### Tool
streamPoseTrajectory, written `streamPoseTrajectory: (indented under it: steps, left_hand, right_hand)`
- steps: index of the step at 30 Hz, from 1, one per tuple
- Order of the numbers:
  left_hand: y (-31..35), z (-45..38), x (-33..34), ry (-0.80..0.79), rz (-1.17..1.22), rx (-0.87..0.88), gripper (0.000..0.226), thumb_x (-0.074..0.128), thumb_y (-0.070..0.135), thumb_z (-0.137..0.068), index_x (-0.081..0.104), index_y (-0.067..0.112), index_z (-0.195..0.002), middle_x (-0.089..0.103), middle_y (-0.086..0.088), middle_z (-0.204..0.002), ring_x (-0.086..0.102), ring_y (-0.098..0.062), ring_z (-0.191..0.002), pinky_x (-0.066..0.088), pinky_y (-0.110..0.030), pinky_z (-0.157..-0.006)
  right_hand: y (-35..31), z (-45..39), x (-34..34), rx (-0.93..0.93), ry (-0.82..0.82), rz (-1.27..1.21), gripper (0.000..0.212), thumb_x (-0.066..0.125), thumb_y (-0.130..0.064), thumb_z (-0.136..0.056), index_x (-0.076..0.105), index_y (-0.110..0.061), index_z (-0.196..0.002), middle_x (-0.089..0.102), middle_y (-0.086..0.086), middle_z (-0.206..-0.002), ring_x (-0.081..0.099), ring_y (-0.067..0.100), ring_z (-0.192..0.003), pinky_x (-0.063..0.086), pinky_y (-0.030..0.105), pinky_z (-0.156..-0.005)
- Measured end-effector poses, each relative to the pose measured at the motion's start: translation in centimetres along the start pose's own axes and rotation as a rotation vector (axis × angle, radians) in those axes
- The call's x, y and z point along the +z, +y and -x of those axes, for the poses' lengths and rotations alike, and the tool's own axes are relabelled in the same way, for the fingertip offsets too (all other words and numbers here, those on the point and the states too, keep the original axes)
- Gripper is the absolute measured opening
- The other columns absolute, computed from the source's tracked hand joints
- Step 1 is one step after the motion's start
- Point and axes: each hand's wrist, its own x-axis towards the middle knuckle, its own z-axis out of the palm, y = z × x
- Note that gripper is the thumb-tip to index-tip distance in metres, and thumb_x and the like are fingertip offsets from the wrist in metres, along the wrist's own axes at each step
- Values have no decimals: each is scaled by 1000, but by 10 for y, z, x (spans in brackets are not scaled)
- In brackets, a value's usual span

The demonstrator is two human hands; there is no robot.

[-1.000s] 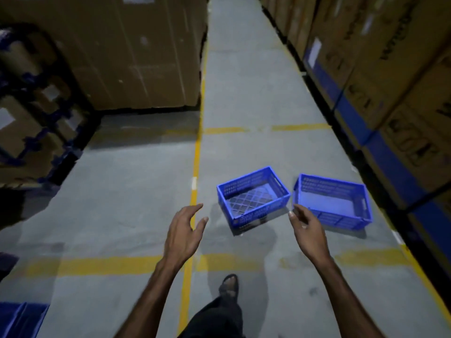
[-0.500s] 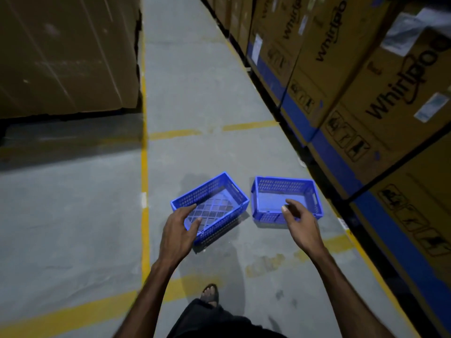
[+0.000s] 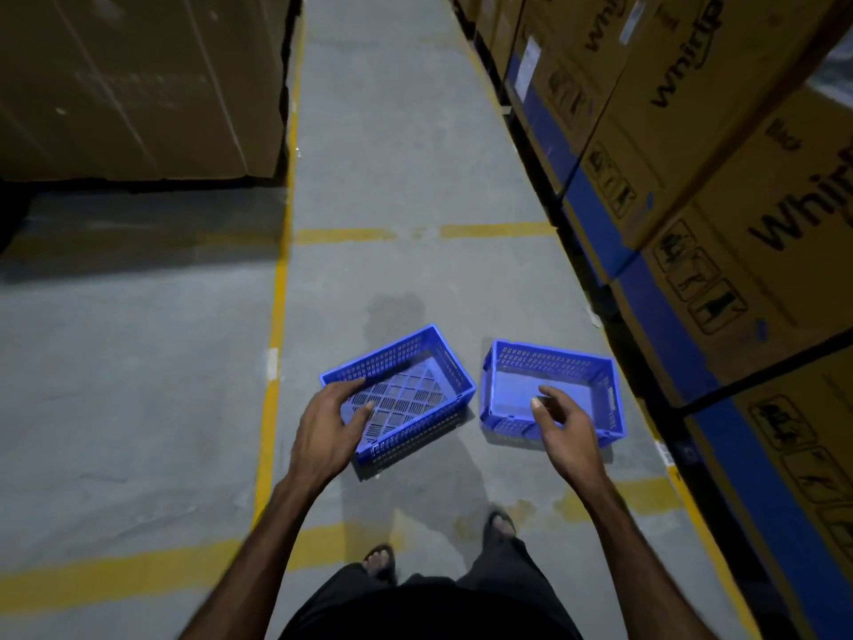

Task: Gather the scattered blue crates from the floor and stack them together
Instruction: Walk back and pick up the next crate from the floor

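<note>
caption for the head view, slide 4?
Both hands, left and right, reach toward two blue crates on the aisle floor.

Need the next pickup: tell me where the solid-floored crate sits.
In the head view, the solid-floored crate sits on the floor at right, beside the mesh-floored crate and near the stacked boxes, under the right hand.

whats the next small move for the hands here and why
Probably lower both hands to the crate rims and grip. The left hand hovers open over the left crate, the right hand over the right crate. Both crates sit apart on the floor, neither held yet.
</note>
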Motion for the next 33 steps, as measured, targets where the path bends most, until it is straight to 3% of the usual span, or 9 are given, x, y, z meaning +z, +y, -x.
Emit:
streamPoseTrajectory:
  steps: [12,19,23,26,29,33]
  left_hand:
    - [37,-13,81,86,-70,-261,42,69,35,-98,64,21,-137,66,-2,-134,62,-26,-117,50,-43,-98]
    - [33,-3,112,100,-45,-500,43,69,34,-97,64,21,-138,65,0,-134,63,-22,-111,51,-40,-92]
    - [4,-10,123,60,-72,-593,43,70,34,-97,65,21,-137,65,-2,-135,64,-22,-113,50,-37,-92]
    - [-29,-32,138,15,-80,-612,41,70,32,-97,65,19,-136,66,-3,-133,65,-22,-111,50,-36,-89]
    - [-73,-70,154,-12,-93,-591,41,69,32,-98,65,19,-137,67,-3,-133,65,-21,-110,50,-36,-89]
    - [-144,-128,186,-8,-112,-571,43,70,30,-97,65,15,-137,67,-7,-133,66,-25,-110,52,-37,-90]
  right_hand:
    - [18,-161,-32,-66,-272,88,33,63,-33,-101,65,-20,-131,66,-4,-111,62,15,-106,51,40,-98]
    - [43,-230,-3,-105,-576,277,39,61,-32,-103,61,-17,-139,66,2,-122,61,15,-109,48,36,-96]
    - [55,-257,28,-62,-653,354,40,60,-31,-103,60,-16,-140,66,2,-120,61,15,-104,44,31,-88]
    - [75,-281,60,6,-649,373,38,61,-28,-103,62,-14,-138,68,7,-124,63,20,-109,42,30,-89]
    - [96,-309,103,53,-641,375,34,61,-29,-103,63,-15,-133,68,5,-115,64,24,-111,41,31,-89]
    - [129,-351,173,33,-649,345,37,61,-32,-102,62,-15,-135,65,3,-114,64,25,-112,46,37,-94]
